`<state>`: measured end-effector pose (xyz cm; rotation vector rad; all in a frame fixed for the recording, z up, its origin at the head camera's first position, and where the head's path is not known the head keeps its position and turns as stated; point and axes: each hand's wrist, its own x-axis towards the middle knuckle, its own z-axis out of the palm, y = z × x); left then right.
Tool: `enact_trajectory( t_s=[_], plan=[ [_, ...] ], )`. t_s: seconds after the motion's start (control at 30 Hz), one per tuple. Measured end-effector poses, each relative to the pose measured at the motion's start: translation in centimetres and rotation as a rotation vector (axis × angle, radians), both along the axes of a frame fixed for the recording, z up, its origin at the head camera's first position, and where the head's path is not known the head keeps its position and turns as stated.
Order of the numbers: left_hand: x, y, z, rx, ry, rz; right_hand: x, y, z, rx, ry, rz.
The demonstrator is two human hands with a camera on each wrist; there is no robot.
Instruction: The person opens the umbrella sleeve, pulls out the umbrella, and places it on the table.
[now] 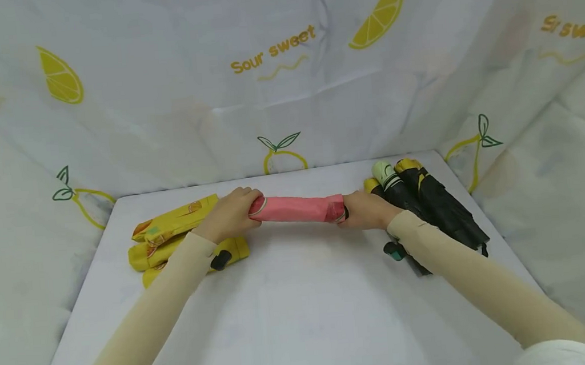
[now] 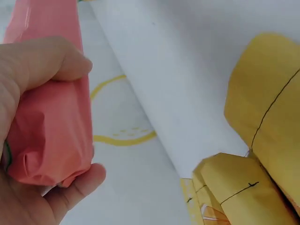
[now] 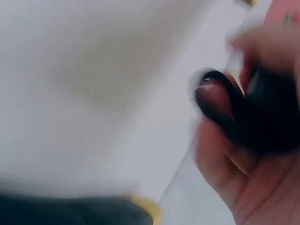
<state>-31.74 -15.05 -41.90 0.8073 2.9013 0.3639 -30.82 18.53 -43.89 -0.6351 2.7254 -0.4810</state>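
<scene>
A pink folded umbrella [image 1: 297, 209] in a fabric sleeve is held level above the middle of the white table. My left hand [image 1: 230, 215] grips its left end; in the left wrist view the thumb lies across the pink fabric [image 2: 56, 122] and a fingertip shows under the bunched end. With my right hand [image 1: 367, 210] I hold the other end, where a black handle [image 3: 276, 112] with a looped wrist strap [image 3: 220, 115] shows, blurred, in the right wrist view.
Several yellow folded umbrellas [image 1: 172, 222] lie stacked at the left, beneath and beside my left forearm. At the right, several black folded umbrellas [image 1: 441, 208] with yellow or pale green ends lie side by side. A printed white cloth [image 1: 286, 108] hangs behind the table [image 1: 303, 319].
</scene>
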Motion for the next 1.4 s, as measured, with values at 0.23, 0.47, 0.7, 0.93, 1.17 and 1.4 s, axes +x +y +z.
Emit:
enact_trajectory(
  t_s=[0.23,0.47,0.7,0.93,1.17,1.4],
  plan=[
    [4.1,-0.7,1.5,0.048,0.151,-0.073,4.5,-0.5,1.6,-0.046,0.191,-0.044],
    [6.5,-0.5,1.8,0.064,0.191,-0.098,6.5,-0.5,2.1,-0.009,0.317,-0.024],
    [7.9,-0.8,0.6,-0.081,0.07,-0.07,7.5,0.1,1.2,-0.035,0.357,0.016],
    [8.9,-1.0,0.2,-0.04,0.019,-0.072,8.6,0.4,0.9,-0.071,0.413,0.02],
    [9.8,-0.7,0.8,-0.033,0.085,-0.086,9.6,1.0,1.1,-0.085,0.466,0.011],
    [10.9,-0.5,1.0,-0.028,0.157,-0.099,10.7,1.6,1.9,-0.095,0.518,0.044]
  ],
)
